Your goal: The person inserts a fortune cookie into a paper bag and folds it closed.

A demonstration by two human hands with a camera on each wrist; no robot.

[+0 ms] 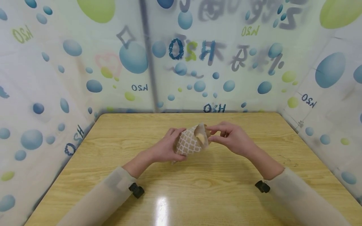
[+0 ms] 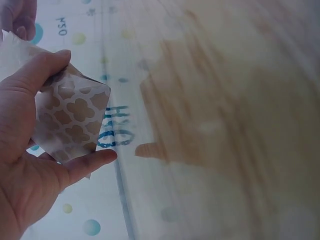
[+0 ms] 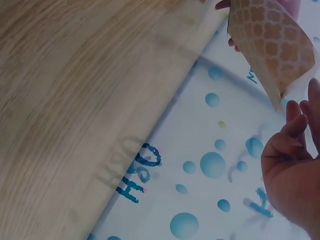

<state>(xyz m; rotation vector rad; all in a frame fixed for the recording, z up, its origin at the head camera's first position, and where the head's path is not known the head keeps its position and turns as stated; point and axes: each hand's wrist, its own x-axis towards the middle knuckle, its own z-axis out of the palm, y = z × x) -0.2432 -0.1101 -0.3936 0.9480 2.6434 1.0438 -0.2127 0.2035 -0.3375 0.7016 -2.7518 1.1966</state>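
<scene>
A brown paper bag (image 1: pixel 189 142) with a white lattice pattern is held above the table, its mouth tilted towards the right. My left hand (image 1: pixel 167 147) grips its lower part, thumb on the near side and fingers over the far side; the left wrist view shows the bag (image 2: pixel 75 112) between them. Something pale tan (image 1: pixel 200 138) shows inside the mouth. At that mouth, my right hand (image 1: pixel 233 138) pinches the bag's edge between thumb and forefinger. In the right wrist view the fingers of my right hand (image 3: pixel 290 165) are curled beside the bag's corner.
The wooden table (image 1: pixel 158 188) has a glossy top with a light reflection near the front. White curtains (image 1: pixel 181 94) printed with blue and green dots and lettering stand behind it and along both sides. Dark cameras (image 1: pixel 137 190) are strapped at both sleeve cuffs.
</scene>
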